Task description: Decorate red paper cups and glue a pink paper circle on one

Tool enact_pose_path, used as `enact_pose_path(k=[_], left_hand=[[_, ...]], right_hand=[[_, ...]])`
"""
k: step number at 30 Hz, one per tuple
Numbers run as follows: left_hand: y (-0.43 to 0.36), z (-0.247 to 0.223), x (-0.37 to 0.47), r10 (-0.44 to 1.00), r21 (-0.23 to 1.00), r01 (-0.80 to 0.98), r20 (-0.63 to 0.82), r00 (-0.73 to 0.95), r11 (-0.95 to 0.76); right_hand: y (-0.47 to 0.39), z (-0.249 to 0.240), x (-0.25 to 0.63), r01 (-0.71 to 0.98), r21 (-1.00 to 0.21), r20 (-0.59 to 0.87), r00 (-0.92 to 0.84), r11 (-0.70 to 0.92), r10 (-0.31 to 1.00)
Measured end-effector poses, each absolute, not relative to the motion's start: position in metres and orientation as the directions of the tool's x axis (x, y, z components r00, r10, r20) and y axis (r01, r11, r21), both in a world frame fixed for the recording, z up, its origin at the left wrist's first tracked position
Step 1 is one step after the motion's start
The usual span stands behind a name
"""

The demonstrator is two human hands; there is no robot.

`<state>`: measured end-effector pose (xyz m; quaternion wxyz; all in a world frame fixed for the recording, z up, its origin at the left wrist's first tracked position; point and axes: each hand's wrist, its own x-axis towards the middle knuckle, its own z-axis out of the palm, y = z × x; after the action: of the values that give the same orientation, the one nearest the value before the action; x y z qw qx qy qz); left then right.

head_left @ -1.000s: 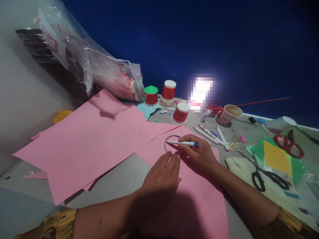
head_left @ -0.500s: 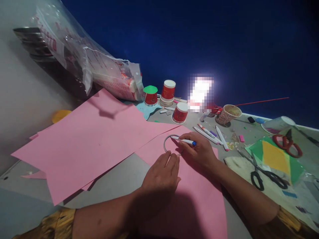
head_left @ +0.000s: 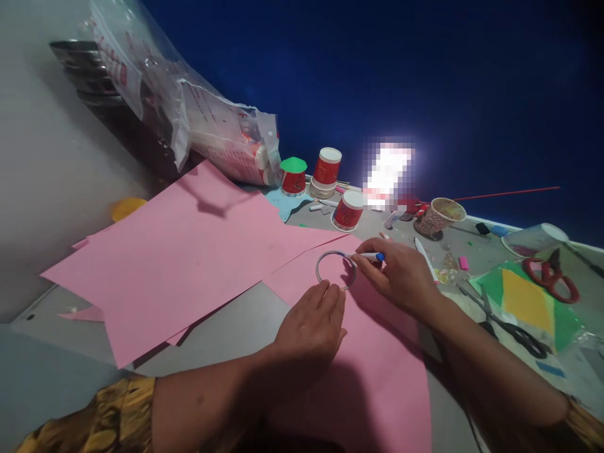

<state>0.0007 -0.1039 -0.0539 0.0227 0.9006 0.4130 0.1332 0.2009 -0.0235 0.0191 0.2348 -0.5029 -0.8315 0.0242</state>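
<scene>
A thin grey ring (head_left: 318, 269) lies on a pink paper sheet (head_left: 391, 358) in front of me. My left hand (head_left: 314, 318) rests flat, its fingertips pressing the ring's near edge against the paper. In my right hand (head_left: 399, 274) is a white marker (head_left: 369, 257) with a blue end, pinched between thumb and fingers. Its tip is by the upper right part of the ring; my fingers partly cover that spot, so any line drawn there is hard to make out.
Larger pink sheets (head_left: 179, 264) spread to the left. Red paper cups (head_left: 348, 217) stand upside down at the back. Black-handled scissors (head_left: 516, 333), red-handled scissors (head_left: 550, 280) and a green and yellow packet (head_left: 528, 302) lie right. A plastic bag (head_left: 226, 132) leans at the back left.
My right hand has carried the marker rightward, from the upper left of the ring to its upper right side. My left hand still presses on the ring. The whole view has shifted slightly.
</scene>
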Motion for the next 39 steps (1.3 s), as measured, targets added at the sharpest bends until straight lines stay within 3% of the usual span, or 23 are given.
enact_pose_path(k=[4, 11, 22, 32, 35, 39], left_hand=[[-0.104, -0.043, 0.001, 0.773, 0.172, 0.755, 0.191, 0.605, -0.633], [-0.102, -0.032, 0.002, 0.781, 0.125, 0.772, 0.138, 0.609, -0.624], [-0.101, -0.024, 0.001, 0.77, 0.088, 0.765, 0.092, 0.631, -0.638], [-0.1, -0.026, 0.002, 0.77, 0.091, 0.765, 0.102, 0.63, -0.638], [-0.1, -0.024, 0.002, 0.773, 0.113, 0.765, 0.098, 0.626, -0.634], [-0.101, -0.025, 0.001, 0.772, 0.124, 0.762, 0.113, 0.626, -0.636]], right_hand=[[-0.015, 0.027, 0.2, 0.82, -0.269, 0.302, -0.426, 0.506, 0.852], [-0.008, 0.035, 0.192, 0.825, -0.055, 0.151, -0.549, 0.562, 0.822], [-0.005, 0.069, 0.164, 0.846, 0.192, -0.171, -0.471, 0.498, 0.865], [0.013, 0.075, 0.155, 0.901, -0.065, -0.312, -0.426, 0.428, 0.849], [0.02, 0.068, 0.16, 0.893, -0.204, -0.309, -0.447, 0.4, 0.839], [0.024, 0.063, 0.165, 0.819, -0.476, -0.336, -0.506, 0.321, 0.794]])
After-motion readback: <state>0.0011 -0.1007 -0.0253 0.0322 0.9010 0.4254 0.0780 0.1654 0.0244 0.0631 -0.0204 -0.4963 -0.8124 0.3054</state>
